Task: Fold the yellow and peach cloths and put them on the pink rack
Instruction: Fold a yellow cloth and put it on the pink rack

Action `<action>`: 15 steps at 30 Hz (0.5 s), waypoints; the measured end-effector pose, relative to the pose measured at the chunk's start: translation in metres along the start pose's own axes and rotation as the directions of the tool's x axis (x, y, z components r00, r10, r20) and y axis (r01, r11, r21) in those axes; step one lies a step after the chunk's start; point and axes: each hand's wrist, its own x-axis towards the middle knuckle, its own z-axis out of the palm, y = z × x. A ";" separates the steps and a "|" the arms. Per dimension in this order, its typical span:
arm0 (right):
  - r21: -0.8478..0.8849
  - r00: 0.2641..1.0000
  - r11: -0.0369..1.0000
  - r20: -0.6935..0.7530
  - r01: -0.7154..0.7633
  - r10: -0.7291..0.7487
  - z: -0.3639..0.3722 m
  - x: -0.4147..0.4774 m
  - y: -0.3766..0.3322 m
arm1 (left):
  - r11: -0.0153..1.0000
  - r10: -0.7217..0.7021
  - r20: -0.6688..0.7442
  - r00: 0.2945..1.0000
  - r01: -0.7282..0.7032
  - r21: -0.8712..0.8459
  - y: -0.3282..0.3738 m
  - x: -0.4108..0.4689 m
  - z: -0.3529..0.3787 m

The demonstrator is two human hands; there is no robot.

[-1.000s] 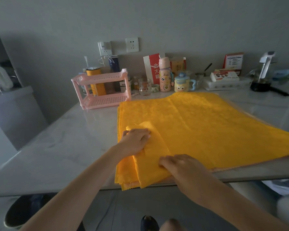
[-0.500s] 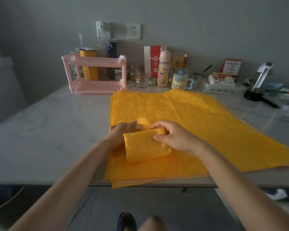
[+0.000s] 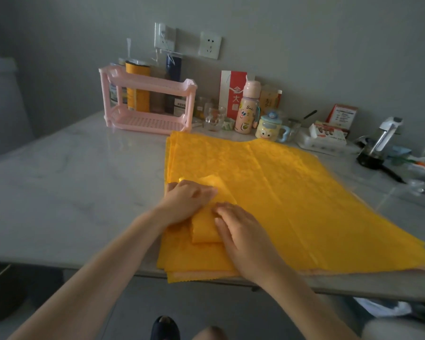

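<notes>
At the near edge of the table [image 3: 84,180], low in the frame, a thin strip of the peach cloth [image 3: 206,273] shows under the spread yellow cloths [image 3: 292,204]. It lies flat at the bottom of the stack and is not yet folded.

Just above that edge, at the centre of the frame, both hands rest on a small folded yellow cloth [image 3: 203,229] that sits on the stack. The right hand [image 3: 243,231] lies along the right side of the bundle, fingers loosely bent and pressing down on it. The left hand [image 3: 187,202] covers its far left end, fingers stretched flat across the fold. Neither hand looks clamped round the cloth; I cannot tell if a thumb is tucked beneath.

The bundle's long axis runs from near to far, leaning slightly towards the upper right.

Farther off, at the upper left of the frame, the pink rack [image 3: 152,84] stands on the table just beyond the far left corner of the stack, well apart from the hands. Both its shelves look bare, and their length runs across the frame, roughly crosswise to the bundle. The rack lies up and left of the bundle, so the left hand is nearer to it. By my judgement the bundle needs a quarter turn to lie along a shelf.
</notes>
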 end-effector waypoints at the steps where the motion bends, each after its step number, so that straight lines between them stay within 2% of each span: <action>1: -0.043 0.997 0.999 0.071 0.011 -0.008 -0.002 -0.001 0.000 | 0.998 -0.003 -0.007 1.000 0.003 0.056 -0.001 0.001 0.000; 5: -0.085 0.950 0.996 0.310 0.010 0.017 -0.015 0.005 0.001 | 0.986 -0.010 0.031 0.999 0.005 0.169 0.002 0.003 0.001; 8: -0.051 0.939 0.998 0.342 -0.027 0.043 -0.023 0.009 -0.004 | 0.986 -0.042 0.017 0.999 0.039 0.165 0.006 0.001 0.000; 11: -0.043 0.968 0.997 0.242 -0.057 0.065 -0.023 0.010 -0.006 | 0.997 -0.076 -0.103 0.992 0.074 -0.029 0.007 -0.003 -0.003; 13: -0.048 0.980 0.997 0.186 -0.067 0.075 -0.022 0.009 -0.010 | 0.968 -0.123 -0.202 0.972 0.073 -0.241 0.005 -0.004 -0.009; 15: -0.051 0.982 0.997 0.174 -0.059 0.067 -0.023 0.007 -0.012 | 0.933 -0.169 -0.231 0.958 0.080 -0.351 0.005 -0.007 -0.011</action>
